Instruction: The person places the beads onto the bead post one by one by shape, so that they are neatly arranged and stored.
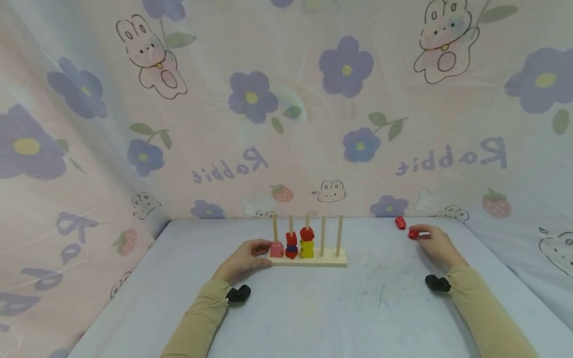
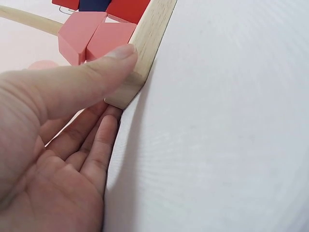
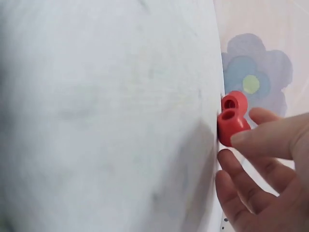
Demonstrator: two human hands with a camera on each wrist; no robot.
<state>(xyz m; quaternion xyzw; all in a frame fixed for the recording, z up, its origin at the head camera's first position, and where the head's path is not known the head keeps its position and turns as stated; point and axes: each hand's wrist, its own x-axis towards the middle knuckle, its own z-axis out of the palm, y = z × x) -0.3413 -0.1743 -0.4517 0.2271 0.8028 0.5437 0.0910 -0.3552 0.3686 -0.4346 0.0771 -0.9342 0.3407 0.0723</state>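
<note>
A wooden peg stand [image 1: 309, 264] with several upright pegs stands on the table. Pink pieces [image 1: 276, 250] sit on its leftmost peg, and red and dark blue pieces [image 1: 291, 245] on the one beside it. The third peg carries yellow pieces [image 1: 307, 249] below a red one [image 1: 307, 233]. My left hand [image 1: 245, 257] grips the stand's left end, thumb on the front edge and fingers behind. At the far right, my right hand [image 1: 436, 243] pinches a red bead [image 3: 232, 127] with a hole in it; the index finger is partly hidden behind. Another red bead [image 1: 400, 223] lies just beyond.
The white table [image 1: 313, 313] ends at the back against a curtain [image 1: 295, 149] printed with rabbits and flowers. Dark wrist devices [image 1: 239, 294] are worn at both sleeves. Two bare pegs [image 1: 323, 236] rise at the stand's right side.
</note>
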